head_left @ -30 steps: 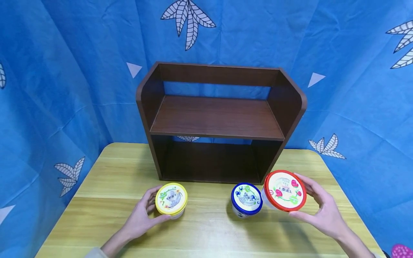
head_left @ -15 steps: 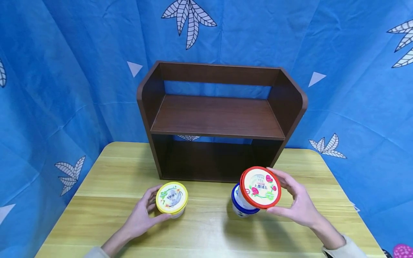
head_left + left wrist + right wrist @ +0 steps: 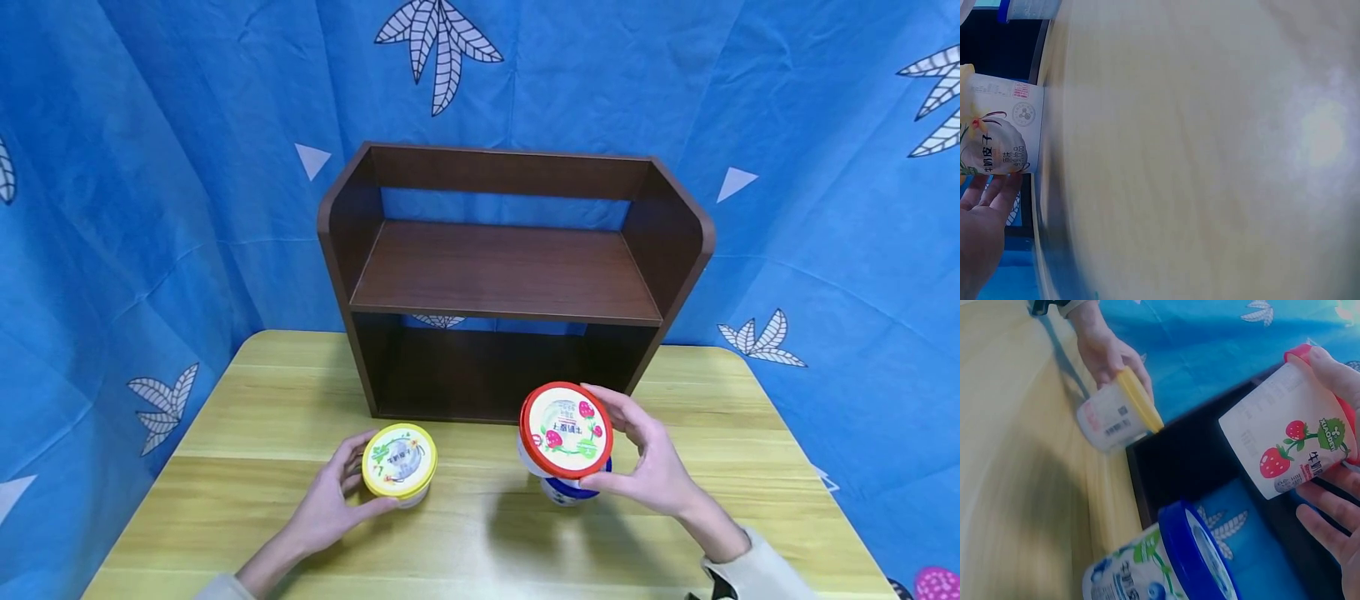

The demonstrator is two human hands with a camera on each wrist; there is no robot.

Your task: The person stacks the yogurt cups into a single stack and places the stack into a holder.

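Note:
My right hand (image 3: 648, 467) grips a white tub with a red lid and strawberry print (image 3: 566, 430), held in the air. Beneath it in the head view, mostly hidden, a blue-lidded tub with blueberry print (image 3: 570, 494) stands on the table; the right wrist view shows a gap between the red-lidded tub (image 3: 1288, 434) and the blue-lidded tub (image 3: 1147, 565). On the left, my left hand (image 3: 330, 510) holds a yellow-lidded tub (image 3: 399, 461) on the table, thumb and fingers around its sides. Its printed side also shows in the left wrist view, above the fingers (image 3: 991, 197).
Behind the tubs stands a dark brown two-tier shelf (image 3: 506, 271), its lower compartment facing them. The light wooden table (image 3: 450, 550) extends to both sides. A blue patterned cloth (image 3: 150, 208) hangs around the back and sides.
My right hand has carried the red-lidded tub leftward, from beside the blue-lidded tub to over it. My left hand and the yellow-lidded tub stay in place.

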